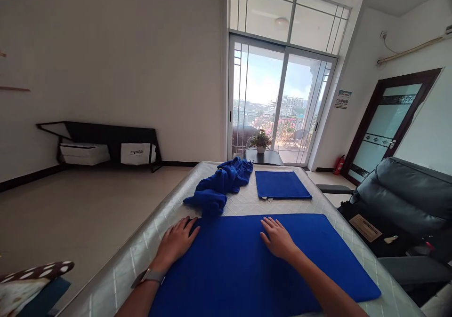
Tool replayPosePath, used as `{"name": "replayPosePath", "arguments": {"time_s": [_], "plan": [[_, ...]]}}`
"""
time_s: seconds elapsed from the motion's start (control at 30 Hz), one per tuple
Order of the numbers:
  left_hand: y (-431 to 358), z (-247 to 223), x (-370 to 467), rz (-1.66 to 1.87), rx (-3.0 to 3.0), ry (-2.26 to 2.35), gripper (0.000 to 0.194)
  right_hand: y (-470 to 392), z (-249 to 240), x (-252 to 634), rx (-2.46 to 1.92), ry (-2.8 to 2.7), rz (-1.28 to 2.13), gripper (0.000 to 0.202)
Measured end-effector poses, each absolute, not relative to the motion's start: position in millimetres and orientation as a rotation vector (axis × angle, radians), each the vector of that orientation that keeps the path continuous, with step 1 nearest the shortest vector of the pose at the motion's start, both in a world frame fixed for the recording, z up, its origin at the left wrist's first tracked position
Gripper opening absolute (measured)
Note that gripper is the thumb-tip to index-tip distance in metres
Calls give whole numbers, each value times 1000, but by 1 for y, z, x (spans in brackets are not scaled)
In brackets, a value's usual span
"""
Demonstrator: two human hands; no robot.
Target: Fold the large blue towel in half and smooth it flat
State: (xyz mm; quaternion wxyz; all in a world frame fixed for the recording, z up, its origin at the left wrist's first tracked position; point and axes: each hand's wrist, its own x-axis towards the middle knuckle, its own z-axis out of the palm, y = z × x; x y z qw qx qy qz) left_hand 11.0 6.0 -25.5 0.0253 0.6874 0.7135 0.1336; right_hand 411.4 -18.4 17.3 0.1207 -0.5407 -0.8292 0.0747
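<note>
Touching nearest blue cloth [226, 265] (flat): both hands [177, 239] [278, 238]

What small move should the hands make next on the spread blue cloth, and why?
Probably pinch the far left corner of the spread blue cloth with the left hand, ready to fold it rightward. The cloth lies flat, the left hand rests at that corner, the right hand lies open near the far edge, and the folded-looking blue cloth beyond suggests folding.

i lose part of the spread blue cloth [222, 265] past the bottom edge, some spotted fabric [44, 273] past the left; the wall sign's [342, 99] lettering is too small to read.
</note>
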Motion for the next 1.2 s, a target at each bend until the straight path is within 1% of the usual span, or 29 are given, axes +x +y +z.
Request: {"name": "replayPosePath", "arguments": {"time_s": [0.1, 0.17, 0.3, 0.4, 0.5, 0.63, 0.8, 0.87, 1.0, 1.2], "plan": [[6, -27, 11, 381, 2153, 2214, 60, -23, 11, 345, -1394, -2483, 303, 64], [6, -28, 11, 350, 2151, 2228, 60, -21, 7, 315, -1345, -2489, 335, 65], [8, -31, 9, 358, 2162, 2245, 60, -10, 3, 305, -1327, -2505, 400, 64], [8, -31, 8, 384, 2170, 2231, 60, -3, 4, 338, -1267, -2573, 431, 65], [8, -31, 7, 406, 2159, 2195, 60, 0, 6, 392, -1316, -2589, 432, 65], [10, -35, 4, 411, 2146, 2185, 61, 4, 3, 479, -1527, -2492, 371, 65], [16, -44, 0, 444, 2147, 2191, 61, 9, -12, 589, -1842, -2279, 255, 69], [17, -45, -1, 435, 2144, 2198, 63, 12, -18, 622, -1956, -2179, 209, 70], [19, -43, -2, 360, 2138, 2205, 71, 20, -27, 652, -2094, -2070, 132, 69], [17, -36, 1, 347, 2124, 2213, 68, 27, -36, 657, -2157, -2050, 93, 67]]}}
